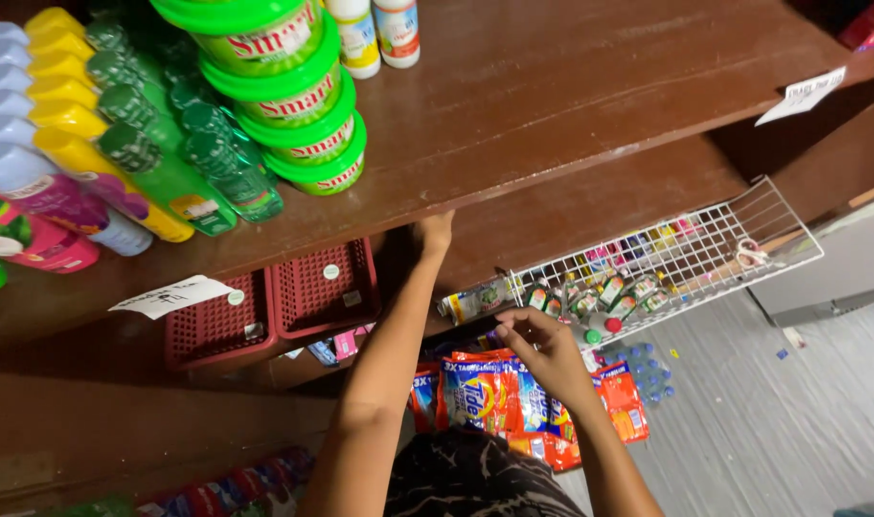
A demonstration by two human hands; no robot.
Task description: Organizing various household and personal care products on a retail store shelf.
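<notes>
My left hand reaches up to the front edge of the brown wooden shelf; its fingers are hidden under the edge. My right hand is lower, with fingers curled at the top of a hanging strip of orange and blue detergent sachets. It sits just in front of the near corner of a white wire basket filled with several small bottles and packets.
Green-lidded tubs, green and yellow bottles and two white bottles stand on the shelf. Two red plastic baskets sit on the shelf below. Paper price tags hang from the shelf edges. Grey floor lies at right.
</notes>
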